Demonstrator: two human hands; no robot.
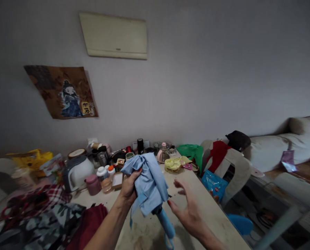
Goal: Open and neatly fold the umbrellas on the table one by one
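Note:
A light blue folding umbrella (pixel 151 185) is held up over the table, its canopy collapsed but loose and crumpled. Its blue handle (pixel 166 222) points down toward me, with a wrist strap at the end. My left hand (pixel 130 185) grips the canopy from the left side, fingers wrapped into the cloth. To the right of the umbrella, my right hand (pixel 187 208) is apart from it, fingers spread and holding nothing. A loose corner of the canopy hangs below my left hand.
The table (pixel 209 215) carries an electric kettle (pixel 79 172), a pink jar (pixel 93 184), white bottles (pixel 102 173) and a yellow bag (pixel 175 164). Clothes (pixel 89 222) are heaped at left. A chair (pixel 238 166) with a blue packet (pixel 214 182) stands at right.

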